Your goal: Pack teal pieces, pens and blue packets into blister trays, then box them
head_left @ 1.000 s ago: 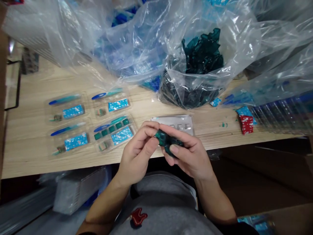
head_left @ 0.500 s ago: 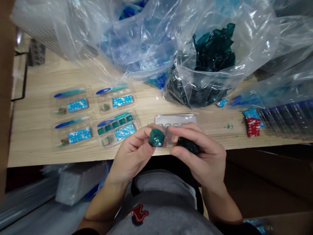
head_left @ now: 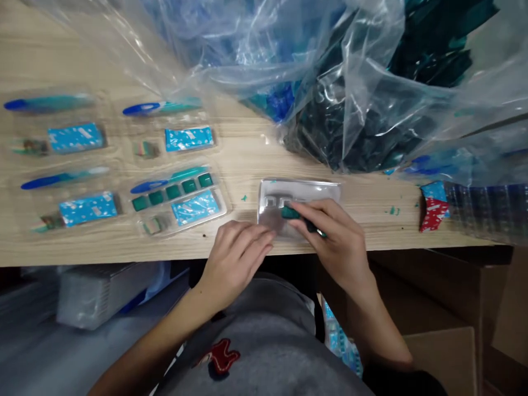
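Observation:
My right hand [head_left: 338, 236] pinches a small glossy green block [head_left: 290, 212] between thumb and fingers. A dark object [head_left: 311, 226] also shows inside that grip; its kind is unclear. Under the hand lies a clear plastic tray [head_left: 266, 190] with small square recesses. My left hand [head_left: 241, 253] rests at the tray's near left corner, fingers extended and holding nothing. To the left, a filled clear tray [head_left: 224, 208] carries a row of green blocks [head_left: 173, 192], a blue-and-teal pen-like stick [head_left: 152, 186] and a blue patterned packet [head_left: 196, 208].
Several more clear trays with sticks and blue packets [head_left: 76, 137] lie at left. Large clear plastic bags [head_left: 235, 77] crowd the back, one with dark green wrapped pieces [head_left: 358, 121]. At right are a red-and-blue packet [head_left: 434, 206] and stacked clear trays [head_left: 487, 209].
The green block has passed from my left hand to my right, which has lowered over the tray. My left hand has let go and come down to the tray's corner. The view has shifted closer.

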`<state>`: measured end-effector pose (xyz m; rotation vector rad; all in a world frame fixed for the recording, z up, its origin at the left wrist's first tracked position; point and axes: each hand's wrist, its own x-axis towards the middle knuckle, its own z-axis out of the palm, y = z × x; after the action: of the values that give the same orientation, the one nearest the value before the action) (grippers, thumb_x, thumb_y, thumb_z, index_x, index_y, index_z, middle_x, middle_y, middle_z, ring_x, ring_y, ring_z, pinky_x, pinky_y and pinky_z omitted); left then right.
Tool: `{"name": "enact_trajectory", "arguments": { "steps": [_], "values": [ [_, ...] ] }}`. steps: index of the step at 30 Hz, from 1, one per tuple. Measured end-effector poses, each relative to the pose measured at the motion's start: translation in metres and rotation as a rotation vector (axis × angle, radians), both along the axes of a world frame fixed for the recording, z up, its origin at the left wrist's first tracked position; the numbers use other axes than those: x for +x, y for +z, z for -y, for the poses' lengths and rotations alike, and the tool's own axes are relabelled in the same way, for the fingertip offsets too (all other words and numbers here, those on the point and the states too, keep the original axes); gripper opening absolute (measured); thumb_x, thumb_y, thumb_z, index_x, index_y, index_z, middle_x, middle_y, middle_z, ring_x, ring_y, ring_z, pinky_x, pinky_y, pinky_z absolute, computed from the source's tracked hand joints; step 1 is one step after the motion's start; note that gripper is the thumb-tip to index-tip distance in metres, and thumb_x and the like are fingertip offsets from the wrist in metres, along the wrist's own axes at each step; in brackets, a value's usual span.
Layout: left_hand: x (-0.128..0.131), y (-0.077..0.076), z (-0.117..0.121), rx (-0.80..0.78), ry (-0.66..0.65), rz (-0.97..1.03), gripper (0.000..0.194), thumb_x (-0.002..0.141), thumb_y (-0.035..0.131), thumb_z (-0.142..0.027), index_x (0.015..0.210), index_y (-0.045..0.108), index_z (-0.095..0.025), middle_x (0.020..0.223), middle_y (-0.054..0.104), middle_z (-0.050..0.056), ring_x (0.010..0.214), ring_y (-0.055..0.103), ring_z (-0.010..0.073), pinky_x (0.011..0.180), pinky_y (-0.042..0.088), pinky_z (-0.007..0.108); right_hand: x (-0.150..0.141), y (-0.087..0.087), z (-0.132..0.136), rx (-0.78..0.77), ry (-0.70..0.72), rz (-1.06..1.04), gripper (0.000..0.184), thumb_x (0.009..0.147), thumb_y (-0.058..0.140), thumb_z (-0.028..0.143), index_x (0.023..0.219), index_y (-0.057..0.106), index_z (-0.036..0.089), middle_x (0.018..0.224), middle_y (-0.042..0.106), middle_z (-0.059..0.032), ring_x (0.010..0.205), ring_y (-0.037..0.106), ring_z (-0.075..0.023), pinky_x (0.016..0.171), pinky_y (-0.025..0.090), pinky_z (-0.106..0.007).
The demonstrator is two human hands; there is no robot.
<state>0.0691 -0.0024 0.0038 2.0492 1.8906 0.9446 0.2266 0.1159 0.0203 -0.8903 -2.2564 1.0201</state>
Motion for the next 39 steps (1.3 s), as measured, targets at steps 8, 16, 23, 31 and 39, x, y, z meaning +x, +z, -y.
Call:
{"name": "enact_trajectory", "arguments": {
  "steps": [8,16,23,31,39],
  "values": [
    [-0.002,-0.01,-0.008,-0.017,-0.015,-0.073,0.016,0.089,0.058,-0.017,0.103,0.065,-0.019,0.099,0.072,0.008,0.091,0.06,0.0244,0.081,0.045,0.039,-0.044,-0.001,-0.013,0.179,0.211,0.539,0.021,0.09,0.052,0.012,0.102,0.069,0.013,0.091,0.064,-0.0109,0.076,0.057,-0.02,0.06,0.043,-0.029],
    [-0.015,0.016,-0.02,-0.132,0.161,0.544,0.024,0.091,0.054,-0.013,0.111,0.061,-0.024,0.099,0.066,0.001,0.093,0.061,0.0136,0.084,0.049,0.028,-0.012,0.008,-0.01,-0.595,0.151,-0.15,0.047,0.092,0.051,0.018,0.139,0.048,0.024,0.108,0.063,-0.004,0.094,0.06,-0.0129,0.084,0.052,-0.028],
    [0.002,0.034,-0.042,-0.14,0.085,0.464,0.021,0.084,0.067,-0.025,0.105,0.066,-0.026,0.103,0.061,0.002,0.097,0.06,0.0168,0.086,0.051,0.032,-0.002,0.023,0.01,-0.646,0.115,-0.157,0.066,0.091,0.051,0.017,0.15,0.026,0.03,0.153,0.038,-0.0027,0.134,0.044,-0.0181,0.109,0.042,-0.034],
    [0.009,0.031,-0.041,-0.032,0.071,0.56,0.016,0.085,0.066,-0.021,0.1,0.066,-0.027,0.097,0.067,0.001,0.095,0.062,0.017,0.085,0.051,0.034,0.008,0.023,0.01,-0.545,0.107,-0.208,0.058,0.093,0.051,0.018,0.146,0.032,0.029,0.149,0.044,-0.005,0.131,0.049,-0.02,0.111,0.042,-0.04],
    [0.008,0.04,-0.046,0.023,0.003,0.267,0.013,0.077,0.075,-0.031,0.084,0.065,-0.027,0.088,0.067,0.0,0.081,0.061,0.0176,0.072,0.049,0.033,0.008,0.027,0.014,-0.397,0.151,-0.124,0.073,0.089,0.048,0.01,0.152,0.016,0.032,0.154,0.035,-0.003,0.127,0.052,-0.0199,0.109,0.045,-0.038]
  ]
}}
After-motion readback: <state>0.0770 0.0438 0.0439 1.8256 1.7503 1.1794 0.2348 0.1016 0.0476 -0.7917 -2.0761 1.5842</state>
